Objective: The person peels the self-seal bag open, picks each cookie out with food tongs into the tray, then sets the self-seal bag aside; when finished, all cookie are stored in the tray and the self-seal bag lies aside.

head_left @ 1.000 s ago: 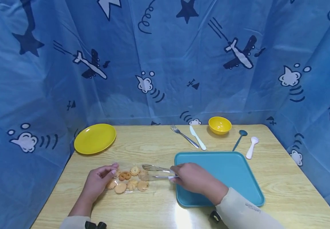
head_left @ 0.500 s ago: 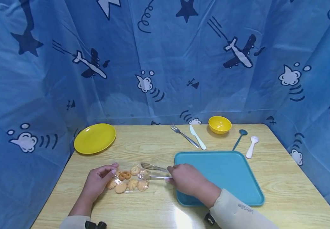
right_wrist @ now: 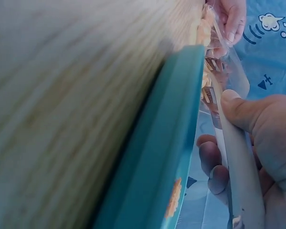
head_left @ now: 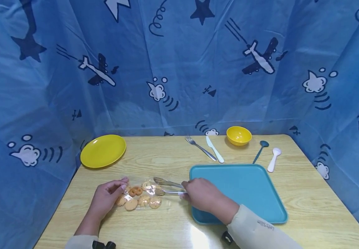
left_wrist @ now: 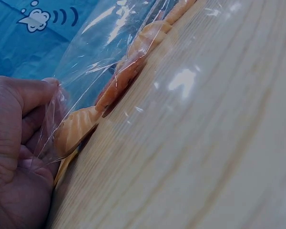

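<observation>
Pinching the clear bag (left_wrist: 100, 43) by its left end, fingers of my left hand (head_left: 109, 195). Right hand (head_left: 205, 195) clamped on tongs (head_left: 171, 192), their arms apart at the bag's right end. Cookies (head_left: 131, 204) inside, bag lying on the tabletop (head_left: 154, 228), left of the teal tray (head_left: 244, 193); one biscuit (right_wrist: 174, 198) on that. Step, I judge: reaching for a cookie. Next calls for gentle squeezing, bag steady.

Wooden table (head_left: 157, 152): plate (head_left: 103, 151), cookie bag (head_left: 138, 197), tray (head_left: 244, 190), fork (head_left: 204, 150), knife (head_left: 215, 149), bowl (head_left: 239, 136), spoons (head_left: 273, 161).
</observation>
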### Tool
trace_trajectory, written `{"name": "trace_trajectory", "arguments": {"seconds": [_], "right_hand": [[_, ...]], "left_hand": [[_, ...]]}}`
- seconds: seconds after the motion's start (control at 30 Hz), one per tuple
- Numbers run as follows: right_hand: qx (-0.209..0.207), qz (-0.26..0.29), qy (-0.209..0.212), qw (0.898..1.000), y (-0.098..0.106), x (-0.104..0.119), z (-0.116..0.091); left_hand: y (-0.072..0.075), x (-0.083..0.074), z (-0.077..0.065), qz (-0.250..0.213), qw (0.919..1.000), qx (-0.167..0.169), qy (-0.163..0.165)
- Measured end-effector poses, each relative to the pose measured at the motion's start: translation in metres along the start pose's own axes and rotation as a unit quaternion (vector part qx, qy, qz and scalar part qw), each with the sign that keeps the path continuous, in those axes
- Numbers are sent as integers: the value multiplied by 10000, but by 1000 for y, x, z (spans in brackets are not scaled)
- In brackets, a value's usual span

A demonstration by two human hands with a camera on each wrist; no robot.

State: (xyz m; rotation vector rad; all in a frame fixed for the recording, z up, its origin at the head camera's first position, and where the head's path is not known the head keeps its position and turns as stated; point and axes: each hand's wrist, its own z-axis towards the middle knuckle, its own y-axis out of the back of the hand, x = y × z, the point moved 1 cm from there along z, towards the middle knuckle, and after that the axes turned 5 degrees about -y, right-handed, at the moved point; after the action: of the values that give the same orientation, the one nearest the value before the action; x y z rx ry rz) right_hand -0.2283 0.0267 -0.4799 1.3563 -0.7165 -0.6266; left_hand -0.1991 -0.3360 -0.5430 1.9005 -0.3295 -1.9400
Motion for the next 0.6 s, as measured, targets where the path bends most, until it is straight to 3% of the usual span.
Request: {"name": "trace_trajectory", "arguments": {"seconds": [0.6], "right_hand": [[-333,184,-78,9992,8,-16,-27]], "left_hand": [[0,0,0,-25,9999,-45,-141]]}}
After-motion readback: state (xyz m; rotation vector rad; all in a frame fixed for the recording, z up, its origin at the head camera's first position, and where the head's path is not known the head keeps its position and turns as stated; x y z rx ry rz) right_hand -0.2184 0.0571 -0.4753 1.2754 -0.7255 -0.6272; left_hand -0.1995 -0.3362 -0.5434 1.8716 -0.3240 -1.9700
